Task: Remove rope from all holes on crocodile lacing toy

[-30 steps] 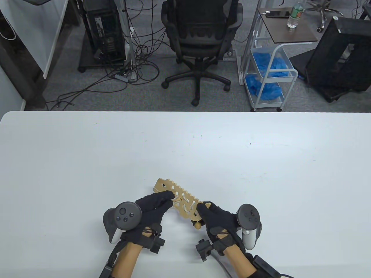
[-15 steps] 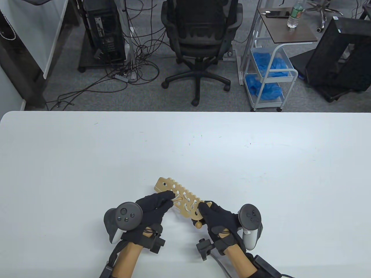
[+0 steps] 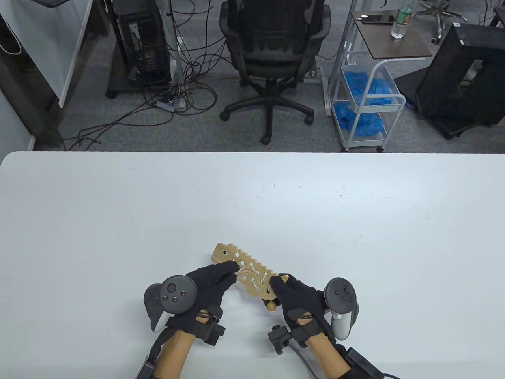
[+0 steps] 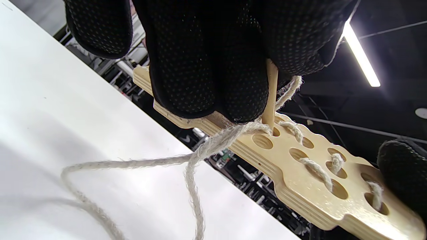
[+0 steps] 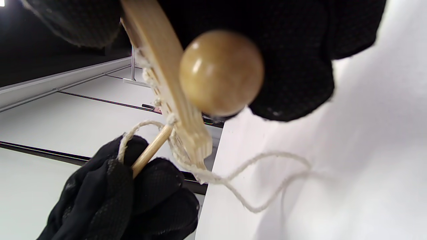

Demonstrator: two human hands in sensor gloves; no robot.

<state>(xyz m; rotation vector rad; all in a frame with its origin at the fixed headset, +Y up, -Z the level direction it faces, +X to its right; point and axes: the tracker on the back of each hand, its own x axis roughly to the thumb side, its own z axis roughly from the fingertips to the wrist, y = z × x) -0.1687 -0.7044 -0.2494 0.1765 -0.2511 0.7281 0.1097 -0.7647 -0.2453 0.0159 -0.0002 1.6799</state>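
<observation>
The left hand (image 3: 211, 282) pinches the thin wooden lacing needle (image 4: 270, 96) of the limp white cotton rope (image 4: 140, 163). The right hand (image 3: 294, 298) clamps the near end of the stiff, light plywood crocodile board (image 4: 300, 166). I'd pull by the rigid needle, not the floppy cord.

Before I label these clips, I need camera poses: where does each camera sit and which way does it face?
Table view: above, looking down at the table; both gloved hands, trackers and forearms show.
Left wrist view: under the left hand, looking up along the crocodile board; fingers pinch the wooden needle.
Right wrist view: under the right hand, facing the wooden ball.
Shared: board, rope, needle.
</observation>
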